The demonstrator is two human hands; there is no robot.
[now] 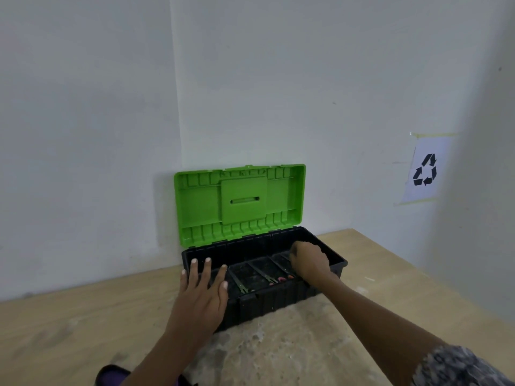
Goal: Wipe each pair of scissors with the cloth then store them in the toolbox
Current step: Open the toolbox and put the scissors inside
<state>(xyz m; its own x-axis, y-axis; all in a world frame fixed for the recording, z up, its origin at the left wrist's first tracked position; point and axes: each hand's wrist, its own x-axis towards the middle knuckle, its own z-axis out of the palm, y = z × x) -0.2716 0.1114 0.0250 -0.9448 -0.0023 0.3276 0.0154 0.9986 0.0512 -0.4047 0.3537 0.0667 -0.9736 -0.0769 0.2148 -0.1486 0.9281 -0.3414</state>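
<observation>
A black toolbox [278,299] stands on the wooden table by the wall, its green lid [239,203] propped upright. Inside lie several pairs of scissors [267,277], blades pointing away, one with pink handles near the front wall. My left hand [202,291] rests flat with straight fingers on the box's front left rim. My right hand [308,261] reaches down into the right end of the box with its fingers curled; what they hold is hidden. No cloth shows clearly.
The wooden table [390,280] spreads to both sides of the box, with a pale worn patch in front. A dark purple object [111,374] sits at the bottom edge. A recycling sign [425,169] is taped to the right wall.
</observation>
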